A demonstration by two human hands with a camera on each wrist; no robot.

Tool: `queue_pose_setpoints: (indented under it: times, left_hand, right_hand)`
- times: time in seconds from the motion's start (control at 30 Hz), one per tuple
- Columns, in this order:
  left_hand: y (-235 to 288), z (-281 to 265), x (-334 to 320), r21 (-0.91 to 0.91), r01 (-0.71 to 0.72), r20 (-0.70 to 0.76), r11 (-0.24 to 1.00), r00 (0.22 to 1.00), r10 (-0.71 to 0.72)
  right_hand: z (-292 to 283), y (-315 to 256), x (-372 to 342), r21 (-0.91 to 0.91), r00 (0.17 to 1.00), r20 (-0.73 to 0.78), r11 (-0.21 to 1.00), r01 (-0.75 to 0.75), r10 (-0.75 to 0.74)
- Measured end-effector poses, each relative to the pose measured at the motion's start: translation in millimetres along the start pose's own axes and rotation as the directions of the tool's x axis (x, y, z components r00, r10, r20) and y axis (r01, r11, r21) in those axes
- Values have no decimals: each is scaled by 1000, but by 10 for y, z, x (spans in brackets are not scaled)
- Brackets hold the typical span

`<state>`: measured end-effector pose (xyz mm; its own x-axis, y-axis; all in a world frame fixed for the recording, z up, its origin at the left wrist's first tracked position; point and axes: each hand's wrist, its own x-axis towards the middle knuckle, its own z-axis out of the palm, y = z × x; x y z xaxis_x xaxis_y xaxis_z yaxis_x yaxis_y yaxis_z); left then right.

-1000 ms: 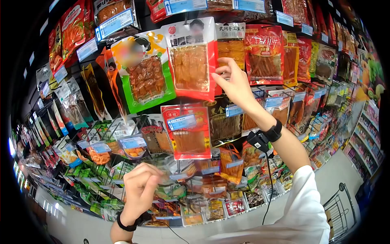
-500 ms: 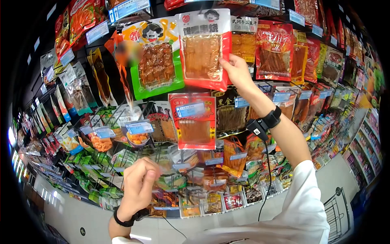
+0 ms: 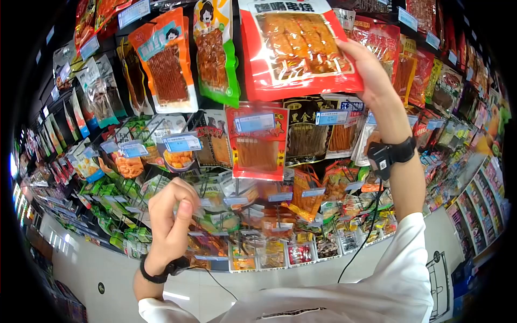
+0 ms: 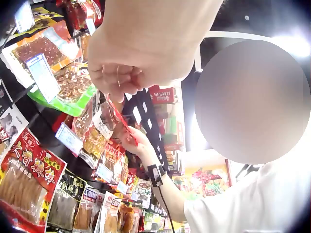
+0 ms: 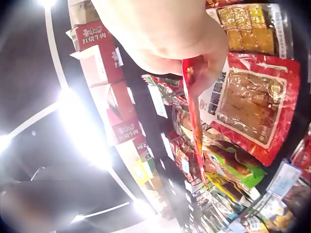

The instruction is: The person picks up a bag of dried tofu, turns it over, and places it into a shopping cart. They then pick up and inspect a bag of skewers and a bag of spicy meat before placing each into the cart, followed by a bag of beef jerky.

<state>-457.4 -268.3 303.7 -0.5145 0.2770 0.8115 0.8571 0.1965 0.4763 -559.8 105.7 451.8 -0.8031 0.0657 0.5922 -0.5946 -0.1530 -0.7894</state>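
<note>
1. Head view: the right hand (image 3: 371, 70) is clamped on the right edge of a large, glossy red-and-white plastic packet (image 3: 301, 48) in front of the hanging display. The packet's clear, white-framed window shows shiny orange-brown flat pieces; bold black characters above end in 串烧. To its left hang a green-edged plastic packet (image 3: 216, 56) and an orange-and-white plastic packet (image 3: 168, 64). Below, a blue-and-white price label (image 3: 254, 122) partly covers a red windowed packet (image 3: 259, 153); right of that, a black plastic packet (image 3: 306, 134) reads 黑金. Nearer, the left hand (image 3: 172, 212) has its fingers curled in, holding nothing.

2. Left wrist view: the red-and-white packet appears edge-on, thin, in the right hand. The red windowed packet, near left, shows white characters including 香辣.

3. Right wrist view: the right hand grips the packet's red edge. A second red-and-white packet (image 5: 255, 104) faces out at right; a red cardboard carton (image 5: 95, 36) at far left reads 红烧牛肉.
</note>
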Motion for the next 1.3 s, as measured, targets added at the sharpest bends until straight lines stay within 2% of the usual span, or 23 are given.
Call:
queue_pose_setpoints:
  times: [0.07, 0.17, 0.23, 0.3, 0.33, 0.43, 0.57, 0.67, 0.7, 0.77, 0.8, 0.9, 0.93, 1.03, 1.1, 1.2, 1.27, 1.3]
  left_hand:
    - [-11, 54, 28, 3, -33, -48, 999, 998, 33]
    - [-93, -15, 0, -51, 62, -18, 997, 998, -63]
    - [-93, 30, 41, -32, 56, -27, 998, 998, -57]
    - [-143, 60, 47, -20, 55, -8, 998, 998, -55]
    - [-152, 100, 47, -35, 62, -56, 997, 996, -63]
    - [-206, 101, 61, -40, 14, -7, 999, 1000, -14]
    - [-177, 176, 86, -133, 40, 66, 990, 997, -32]
    - [24, 429, 172, -269, 40, -23, 962, 999, -48]
    - [8, 400, 155, -303, 96, 71, 948, 994, -78]
    - [-75, 417, 142, -182, 53, 133, 982, 991, -28]
    - [-104, 434, 127, -184, 77, 151, 980, 987, -49]
    - [-209, 489, 117, -149, 12, 286, 989, 958, 31]
    - [-231, 554, 112, -167, 22, 278, 986, 960, 25]
    - [-189, 773, 116, -255, 185, 259, 949, 959, -118]
    - [12, 1108, 163, -369, 253, 187, 894, 963, -195]
    - [26, 1466, 32, -597, 344, 162, 725, 936, -311]
    - [-33, 1722, -158, -677, 480, 164, 557, 837, -523]
    - [-22, 1791, -259, -589, 563, 149, 580, 781, -606]
  right_hand:
    - [-58, -95, -55, 51, 998, 53, 998, -36, 34]
    - [-96, -263, -151, 144, 994, 80, 985, -90, 79]
    - [-46, -473, -307, 98, 993, 62, 989, -111, 105]
    - [-201, -525, -244, 136, 990, 115, 986, -99, 83]
    - [-182, -562, -287, 215, 981, 172, 969, -125, 89]
    - [-245, -601, -357, 187, 961, 253, 969, -163, 113]
    - [-210, -484, -533, 137, 984, 155, 984, -113, 91]
    - [-214, -409, -710, 63, 991, 129, 997, -48, 40]
    - [-222, -386, -768, 38, 992, 125, 999, -26, 21]
    - [-179, -322, -881, 54, 994, 106, 997, -46, 40]
    - [-174, -292, -952, 72, 994, 97, 996, -53, 46]
    - [-298, -141, -1131, 116, 994, 86, 990, -81, 71]
    - [-339, -87, -1196, 98, 993, 95, 992, -82, 72]
    - [-466, 46, -1441, 22, 992, 80, 994, -103, 101]
    - [-486, 158, -1631, 46, 994, 31, 993, -110, 109]
    - [-444, 493, -1971, 30, 987, -119, 994, -105, 108]
    - [-416, 688, -2224, 26, 984, -146, 994, -102, 104]
    - [-456, 815, -2367, 0, 987, -110, 993, -117, 117]
